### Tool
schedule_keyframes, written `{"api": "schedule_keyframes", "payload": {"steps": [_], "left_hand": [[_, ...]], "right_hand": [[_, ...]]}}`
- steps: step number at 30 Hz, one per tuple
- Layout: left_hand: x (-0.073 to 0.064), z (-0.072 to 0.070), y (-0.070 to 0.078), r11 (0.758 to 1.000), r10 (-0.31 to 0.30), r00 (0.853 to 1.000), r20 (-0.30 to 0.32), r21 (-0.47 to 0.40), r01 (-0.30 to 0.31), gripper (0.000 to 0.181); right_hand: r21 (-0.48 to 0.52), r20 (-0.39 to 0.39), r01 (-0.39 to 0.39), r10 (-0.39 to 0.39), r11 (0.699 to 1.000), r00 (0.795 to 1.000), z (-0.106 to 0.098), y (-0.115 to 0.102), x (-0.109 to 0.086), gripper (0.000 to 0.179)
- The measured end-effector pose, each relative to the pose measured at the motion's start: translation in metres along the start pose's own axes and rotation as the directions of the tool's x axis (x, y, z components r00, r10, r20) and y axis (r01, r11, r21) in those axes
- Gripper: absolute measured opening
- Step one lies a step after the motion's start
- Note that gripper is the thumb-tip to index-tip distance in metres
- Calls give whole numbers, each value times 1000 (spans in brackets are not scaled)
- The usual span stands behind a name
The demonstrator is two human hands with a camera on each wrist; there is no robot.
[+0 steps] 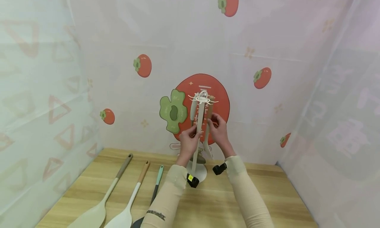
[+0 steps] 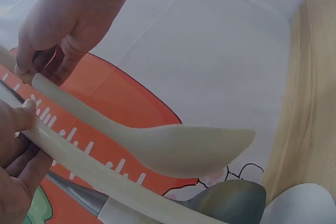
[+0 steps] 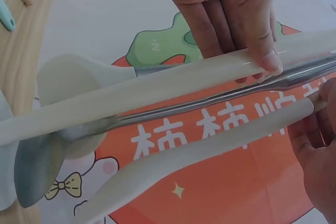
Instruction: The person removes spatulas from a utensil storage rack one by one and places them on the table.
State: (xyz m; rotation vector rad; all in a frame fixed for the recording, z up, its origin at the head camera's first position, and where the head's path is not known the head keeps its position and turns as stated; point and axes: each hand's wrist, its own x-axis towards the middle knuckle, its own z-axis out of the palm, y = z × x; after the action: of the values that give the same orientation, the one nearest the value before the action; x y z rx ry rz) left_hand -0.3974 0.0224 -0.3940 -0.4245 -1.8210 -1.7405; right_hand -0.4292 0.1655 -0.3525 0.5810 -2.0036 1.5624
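A white utensil stand [image 1: 194,160] with a ring of hooks at its top stands on the table near the back wall. My left hand [image 1: 189,140] holds its pole between thumb and fingers, partway up. To the right of the pole, my right hand [image 1: 219,129] pinches the brown handle of a cooking spoon [image 2: 194,150] with a cream-white head, low on that handle. The spoon hangs upright beside the pole, its handle top at the hooks, head down. Behind the pole hangs another utensil with a metal shaft and a grey-green head [image 2: 231,203].
Three long spatulas lie on the wooden table [image 1: 285,198] at left: a beige one [image 1: 92,216], a white one [image 1: 122,217] and a dark one with a mint handle [image 1: 159,175]. Close behind the stand is a wall cloth [image 1: 184,53] printed with persimmons.
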Motion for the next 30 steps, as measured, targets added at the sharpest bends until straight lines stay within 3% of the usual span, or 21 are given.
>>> {"api": "schedule_keyframes", "payload": {"steps": [8,17,30], "left_hand": [[1,1,1,999,37,999,-6,-11,-37,33],[2,0,-1,999,39,999,-6,-22,-39,32],[0,3,3,1000,-30,1000,-9,6,30,35]], "right_hand": [[55,17,-2,1,998,1000,-6,-35,-10,35],[69,10,-14,13,998,1000,-11,-37,-12,32],[77,9,-5,4,997,1000,-17,-44,-14,33]]}}
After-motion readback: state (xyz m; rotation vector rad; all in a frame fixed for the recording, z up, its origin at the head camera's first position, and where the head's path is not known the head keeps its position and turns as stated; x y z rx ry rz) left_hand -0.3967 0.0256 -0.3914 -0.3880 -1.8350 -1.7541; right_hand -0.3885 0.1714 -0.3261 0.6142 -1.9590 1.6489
